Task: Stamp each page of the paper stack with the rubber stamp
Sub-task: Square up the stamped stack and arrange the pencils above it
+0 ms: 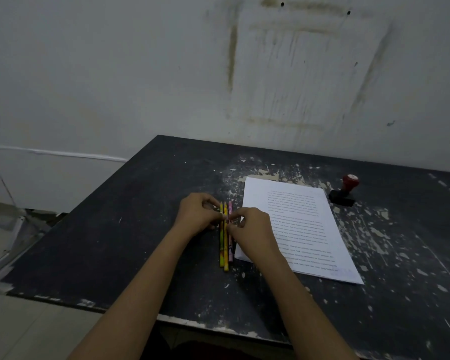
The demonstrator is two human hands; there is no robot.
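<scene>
On the scuffed black table (140, 242), three slim yellow and pink pencils (225, 245) are pinched between the curled fingertips of the left hand (196, 213) and right hand (252, 229), just beside the white printed paper stack (296, 229). If the pencils are nudged sideways, the top sheet could be shifted out of square. Beyond the stack's far right corner, untouched, the rubber stamp (344, 190) stands upright: a red knob handle on a black rectangular base.

Coloured wooden pencils (225, 245) lie left of a white paper stack (309, 229) on a black table (140, 242); red-handled rubber stamp (344, 192) behind, right.
</scene>
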